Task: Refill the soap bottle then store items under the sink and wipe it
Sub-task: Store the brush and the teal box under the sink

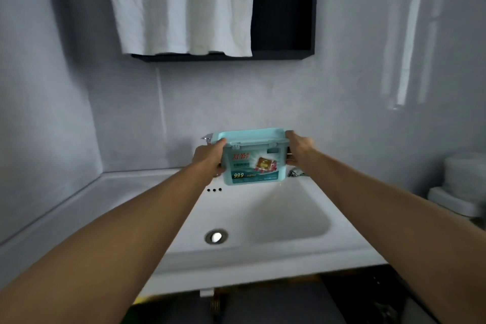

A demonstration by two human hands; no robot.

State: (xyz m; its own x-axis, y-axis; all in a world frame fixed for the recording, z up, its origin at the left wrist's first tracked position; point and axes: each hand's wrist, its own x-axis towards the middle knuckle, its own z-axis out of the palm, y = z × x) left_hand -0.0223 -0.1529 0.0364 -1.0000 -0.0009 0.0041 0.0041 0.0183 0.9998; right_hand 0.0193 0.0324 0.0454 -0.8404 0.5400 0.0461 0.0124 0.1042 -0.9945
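A teal plastic box [253, 158] with a hinged lid and a printed label hangs in the air above the back of the white sink [276, 221]. My left hand [209, 156] grips its left side and my right hand [298, 147] grips its right side, thumbs up at the lid's edge. Behind the box a chrome tap [207, 137] shows only in part. The drain [216, 236] lies in the basin below. No soap bottle is in view.
A dark wall cabinet [284, 8] hangs above, with a white cloth [181, 5] draped over its left part. White containers [460, 187] stand at the right edge. Below the sink's front rim the space is dark. Grey walls close in on the left and behind.
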